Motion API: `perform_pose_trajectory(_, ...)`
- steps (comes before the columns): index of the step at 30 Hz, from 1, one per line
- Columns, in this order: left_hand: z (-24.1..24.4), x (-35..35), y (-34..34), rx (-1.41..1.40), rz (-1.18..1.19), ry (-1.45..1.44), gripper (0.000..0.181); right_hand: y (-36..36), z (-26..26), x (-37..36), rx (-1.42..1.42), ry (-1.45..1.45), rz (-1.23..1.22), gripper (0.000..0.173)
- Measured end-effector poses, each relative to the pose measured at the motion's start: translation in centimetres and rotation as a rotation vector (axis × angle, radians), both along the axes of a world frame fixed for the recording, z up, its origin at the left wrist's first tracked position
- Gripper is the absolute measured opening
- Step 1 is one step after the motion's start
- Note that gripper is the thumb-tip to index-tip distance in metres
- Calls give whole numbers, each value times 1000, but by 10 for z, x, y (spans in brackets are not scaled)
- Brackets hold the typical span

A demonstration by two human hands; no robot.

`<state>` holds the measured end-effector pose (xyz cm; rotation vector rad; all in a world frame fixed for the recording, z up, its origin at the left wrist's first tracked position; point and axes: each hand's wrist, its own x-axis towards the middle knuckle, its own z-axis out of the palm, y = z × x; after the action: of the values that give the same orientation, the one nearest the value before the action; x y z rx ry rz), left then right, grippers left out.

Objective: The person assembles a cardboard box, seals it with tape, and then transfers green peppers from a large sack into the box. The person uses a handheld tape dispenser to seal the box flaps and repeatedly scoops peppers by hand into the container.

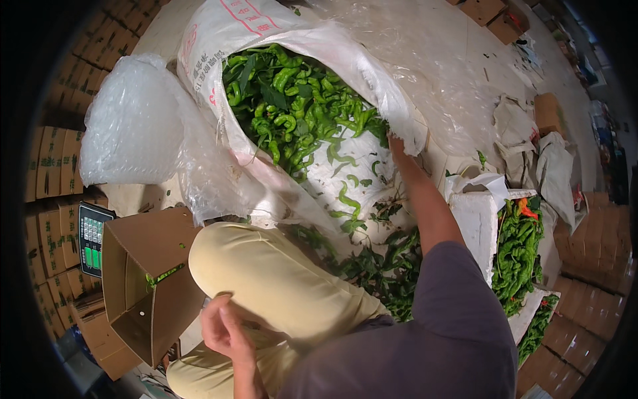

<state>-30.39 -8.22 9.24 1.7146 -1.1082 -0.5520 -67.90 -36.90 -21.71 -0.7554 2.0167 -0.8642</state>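
Observation:
A white woven sack [349, 37] lies on its side with its mouth towards me, printed with writing. Curled green peppers [299, 104] with leaves fill its inside, and a few lie scattered on the bare white lining near the mouth. My right arm reaches to the sack's right rim. There my right hand [395, 143] is mostly hidden by the fold of the sack, so its grip does not show. Above my bent leg, my left hand [223, 326] has its fingers curled in, with nothing visible in them. An open cardboard box [167, 239] stands beside my knee.
White foam boxes [471, 224] of green peppers stand at right. Loose leaves and stems [389, 264] lie before my lap. Bubble wrap [132, 124] and a digital scale display [91, 239] are at left. Stacked cartons [55, 159] line the left side. Clear plastic sheeting [423, 75] covers floor behind the sack.

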Motion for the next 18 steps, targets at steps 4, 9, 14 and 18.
perform_pose_trajectory(4,29,-27,-18,-9,-377,73,15,47,9,10,-28,-406,-140,48)
perform_pose_trajectory(9,1,-83,-47,352,-395,1144,51,110,91,42,-32,-950,113,43)
perform_pose_trajectory(14,-29,-105,-69,361,-376,1024,85,144,210,87,11,-1143,520,35)
perform_pose_trajectory(18,3,-89,-66,-76,-516,712,92,182,290,146,-39,-1193,706,29)
